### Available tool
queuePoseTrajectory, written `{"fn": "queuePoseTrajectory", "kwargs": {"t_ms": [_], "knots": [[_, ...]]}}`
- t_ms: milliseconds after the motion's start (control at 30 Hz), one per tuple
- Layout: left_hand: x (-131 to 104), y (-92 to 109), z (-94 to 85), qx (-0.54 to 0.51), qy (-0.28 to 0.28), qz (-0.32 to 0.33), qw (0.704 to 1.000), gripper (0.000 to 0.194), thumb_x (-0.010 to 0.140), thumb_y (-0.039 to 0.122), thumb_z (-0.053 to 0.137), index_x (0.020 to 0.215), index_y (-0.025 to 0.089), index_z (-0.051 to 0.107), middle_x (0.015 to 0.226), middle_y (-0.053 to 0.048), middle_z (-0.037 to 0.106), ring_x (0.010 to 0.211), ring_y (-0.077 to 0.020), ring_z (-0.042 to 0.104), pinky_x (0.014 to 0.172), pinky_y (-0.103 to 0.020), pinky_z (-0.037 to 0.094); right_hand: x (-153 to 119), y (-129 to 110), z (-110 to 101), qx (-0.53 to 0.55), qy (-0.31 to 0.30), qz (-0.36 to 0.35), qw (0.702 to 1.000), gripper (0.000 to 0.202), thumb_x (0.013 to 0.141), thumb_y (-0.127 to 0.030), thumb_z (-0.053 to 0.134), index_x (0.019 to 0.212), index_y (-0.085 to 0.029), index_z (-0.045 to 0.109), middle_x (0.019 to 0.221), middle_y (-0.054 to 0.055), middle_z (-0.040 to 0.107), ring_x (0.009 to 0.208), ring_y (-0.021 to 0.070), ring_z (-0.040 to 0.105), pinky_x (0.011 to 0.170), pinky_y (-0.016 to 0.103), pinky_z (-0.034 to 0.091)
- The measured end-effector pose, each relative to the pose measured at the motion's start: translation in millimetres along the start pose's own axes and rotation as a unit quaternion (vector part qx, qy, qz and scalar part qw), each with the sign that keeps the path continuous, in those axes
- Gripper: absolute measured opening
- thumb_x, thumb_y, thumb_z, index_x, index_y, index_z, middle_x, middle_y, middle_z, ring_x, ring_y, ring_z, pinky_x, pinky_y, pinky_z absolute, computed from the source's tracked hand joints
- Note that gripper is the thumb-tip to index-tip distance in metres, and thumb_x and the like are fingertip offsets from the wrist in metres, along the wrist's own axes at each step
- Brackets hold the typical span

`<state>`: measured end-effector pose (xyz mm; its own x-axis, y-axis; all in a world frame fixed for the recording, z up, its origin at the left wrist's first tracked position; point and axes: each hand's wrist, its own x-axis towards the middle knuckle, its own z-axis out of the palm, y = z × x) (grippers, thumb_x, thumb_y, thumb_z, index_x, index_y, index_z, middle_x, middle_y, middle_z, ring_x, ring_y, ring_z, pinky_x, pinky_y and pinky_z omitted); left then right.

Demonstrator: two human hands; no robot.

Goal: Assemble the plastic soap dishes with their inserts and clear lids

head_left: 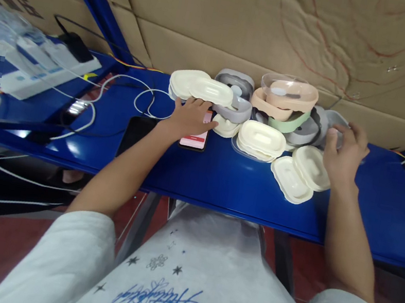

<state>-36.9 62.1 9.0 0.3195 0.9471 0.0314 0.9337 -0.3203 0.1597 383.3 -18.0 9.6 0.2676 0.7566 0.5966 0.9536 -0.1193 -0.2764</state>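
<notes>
The left arm reaches forward and in toward the middle. The left hand (pixel 191 121) is flat with its back up, fingers spread wide and thumb stuck out to the side. It lies over part of one phone (pixel 193 142) with a pink screen. The fingertips are right by the left pile of cream lids (pixel 212 91); I can't tell if they touch.

The right arm reaches forward too, and the right hand (pixel 344 151) is lifted with bent fingers. It is next to the gray boxes (pixel 302 132) at the right of the heap. I can't tell if it has hold of anything.

Two cream lids lie loose in front, near the right hand, and one more stack of them sits in the middle. There are two peach boxes (pixel 271 105), one on top of the other, with one clear lid (pixel 267 83) up top. Just below is one green box (pixel 289 122). At least four gray boxes show, but some are hidden. Everything is on the blue table (pixel 228 182).
</notes>
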Motion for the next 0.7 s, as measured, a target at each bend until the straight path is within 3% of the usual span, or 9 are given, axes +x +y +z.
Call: {"fn": "queuePoseTrajectory", "kwargs": {"t_ms": [200, 500, 700], "knots": [[4.2, -3.9, -2.4, -0.021, -0.032, -0.002, 0.999, 0.069, 0.096, 0.058, 0.050, 0.155, 0.022, 0.050, 0.161, -0.020, 0.054, 0.153, -0.0466, 0.043, 0.123, -0.080, 0.023, -1.3, -1.6, 1.5, 0.012, 0.009, -0.027, 1.000, 0.050, 0.102, -0.051, 0.046, 0.133, -0.021, 0.073, 0.153, 0.019, 0.060, 0.143, 0.0319, 0.055, 0.117, 0.054, 0.037], [3.6, -6.4, -2.4, -0.035, -0.036, 0.011, 0.999, 0.076, 0.089, 0.054, 0.064, 0.156, 0.021, 0.049, 0.160, -0.022, 0.053, 0.150, -0.0483, 0.045, 0.117, -0.076, 0.038, -9.7, -20.2, -3.5, 0.054, 0.016, -0.089, 0.994, 0.050, 0.106, -0.052, 0.044, 0.133, -0.020, 0.073, 0.152, 0.021, 0.060, 0.145, 0.0311, 0.055, 0.116, 0.053, 0.037], [-4.5, -7.1, -18.4, -0.012, -0.073, -0.015, 0.997, 0.092, 0.082, 0.048, 0.078, 0.164, 0.028, 0.041, 0.165, -0.020, 0.048, 0.152, -0.0493, 0.043, 0.117, -0.071, 0.041, -23.7, -46.2, -10.7, 0.090, -0.042, -0.213, 0.972, 0.045, 0.108, -0.050, 0.046, 0.131, -0.021, 0.072, 0.147, 0.018, 0.065, 0.138, 0.0328, 0.060, 0.116, 0.054, 0.040]]}}
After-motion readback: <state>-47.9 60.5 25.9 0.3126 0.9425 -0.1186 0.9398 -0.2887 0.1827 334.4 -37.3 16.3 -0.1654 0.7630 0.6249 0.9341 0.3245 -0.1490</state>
